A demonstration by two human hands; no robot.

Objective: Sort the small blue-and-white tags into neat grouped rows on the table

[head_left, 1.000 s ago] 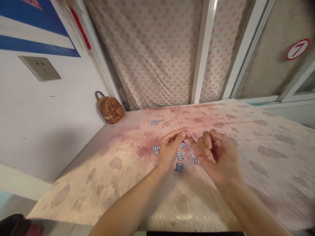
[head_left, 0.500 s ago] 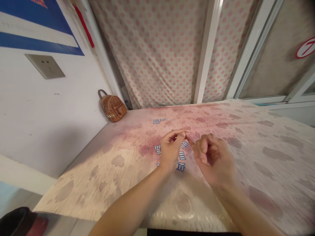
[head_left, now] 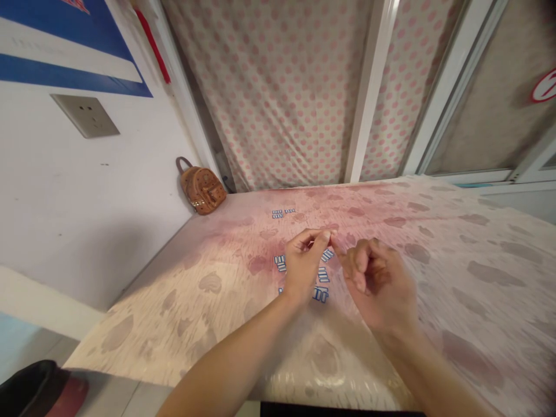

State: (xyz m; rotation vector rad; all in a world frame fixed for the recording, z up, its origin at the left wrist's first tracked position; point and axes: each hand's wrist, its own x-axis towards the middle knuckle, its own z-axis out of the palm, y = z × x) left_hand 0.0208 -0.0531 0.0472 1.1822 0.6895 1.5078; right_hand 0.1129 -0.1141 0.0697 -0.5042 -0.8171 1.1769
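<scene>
My left hand (head_left: 303, 260) is closed in a pinch, its thumb and index fingertips together above the table. Against those fingertips rests the outstretched index finger of my right hand (head_left: 380, 281); its other fingers are curled inward. Anything held between the fingertips is too small or hidden to make out. Under and around the hands lie several small white pieces with blue edges, including a cluster (head_left: 320, 294) between the wrists, a row (head_left: 324, 274) above it and a group (head_left: 280, 263) partly behind my left hand. A farther group (head_left: 277, 214) sits beyond the fingers.
A patterned cloth (head_left: 208, 324) covers the table. At its far left corner a small brown backpack-shaped bag (head_left: 203, 188) leans by the wall, below a socket (head_left: 86, 116). A dotted curtain (head_left: 278, 92) hangs behind. A dark and red object (head_left: 41, 388) stands low at left.
The view has shifted slightly, so everything appears a little farther right. Both hands keep nearly the same pose, fingertips still together.
</scene>
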